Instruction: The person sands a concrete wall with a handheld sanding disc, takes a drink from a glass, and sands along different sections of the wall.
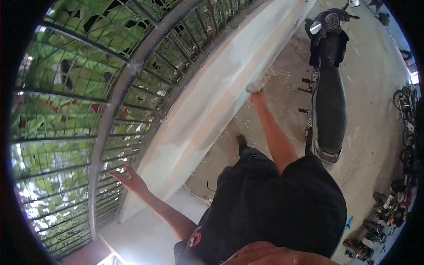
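Fence [106, 118]: dark bars, ten o'clock
Leaves [39, 112]: green, beyond the bars
Floor [366, 101]: scuffed, pale, three o'clock
Glare [129, 255]: white, seven o'clock

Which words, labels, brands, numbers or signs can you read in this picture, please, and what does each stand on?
No text can be read here.
Red round emblem on the black T-shirt: any lettering is too small and blurred to read.
Instrument panel of the parked motorcycle: any markings are too small to read.
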Tool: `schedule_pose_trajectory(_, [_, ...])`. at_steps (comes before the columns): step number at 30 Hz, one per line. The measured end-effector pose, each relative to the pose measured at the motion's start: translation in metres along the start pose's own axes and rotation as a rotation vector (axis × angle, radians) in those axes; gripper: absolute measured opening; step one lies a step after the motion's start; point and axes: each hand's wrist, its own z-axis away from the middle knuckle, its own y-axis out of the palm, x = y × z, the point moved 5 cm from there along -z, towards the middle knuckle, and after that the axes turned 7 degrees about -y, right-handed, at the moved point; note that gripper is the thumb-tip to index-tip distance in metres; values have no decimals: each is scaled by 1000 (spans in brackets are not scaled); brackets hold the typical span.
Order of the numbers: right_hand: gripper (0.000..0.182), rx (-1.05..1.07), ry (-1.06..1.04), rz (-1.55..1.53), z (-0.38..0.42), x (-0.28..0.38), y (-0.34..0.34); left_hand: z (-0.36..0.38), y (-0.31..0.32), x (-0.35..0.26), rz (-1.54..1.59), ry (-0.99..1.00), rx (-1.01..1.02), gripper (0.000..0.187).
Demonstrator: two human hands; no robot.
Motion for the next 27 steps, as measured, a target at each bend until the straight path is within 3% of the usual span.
schedule_pose_trajectory(1, [51,-77,-97,-76,-22,12,26,-16,11,20,-60,103,-2,86])
schedule_pose_trajectory(3, [51,-64,-263,99,-58,44,71,-23,22,19,-11,85,11,87])
schedule_pose_trajectory(4, [47,-59,-380,171,-102,24,90,-24,28,17,34,64,19,87])
schedule_pose_trajectory(5, [44,-82,-539,463,-81,70,108,-19,28,5,42,31,23,88])
schedule_pose_trajectory(6, [42,-143,-530,587,-69,94,125,-19,28,-2,34,35,34,88])
schedule_pose_trajectory(9, [46,-75,-509,392,-79,88,150,-28,27,-5,-103,41,-10,89])
schedule_pose_trajectory(12, [53,-134,-681,500,-38,127,155,-31,28,-7,-70,3,14,90])
schedule_pose_trajectory(14, [55,0,-568,108,-38,118,153,-30,31,-15,-82,25,13,93])
schedule_pose_trajectory(16, [52,47,-647,203,-32,124,161,-27,29,-28,-210,-29,10,94])
schedule_pose_trajectory(18, [52,34,-707,258,-8,140,174,-34,29,-14,-291,43,-24,94])
schedule_pose_trajectory(19, [55,-105,-832,433,-12,134,180,-33,26,-16,-296,19,-11,94])
schedule_pose_trajectory(24, [58,-29,-619,206,-38,135,182,-34,25,-22,-178,-39,74,98])
schedule_pose_trajectory(26, [59,74,-419,97,-43,134,181,-34,22,-23,-161,-68,89,97])
schedule_pose_trajectory(27, [62,39,-502,190,-38,139,181,-35,21,-21,-179,-47,102,96])
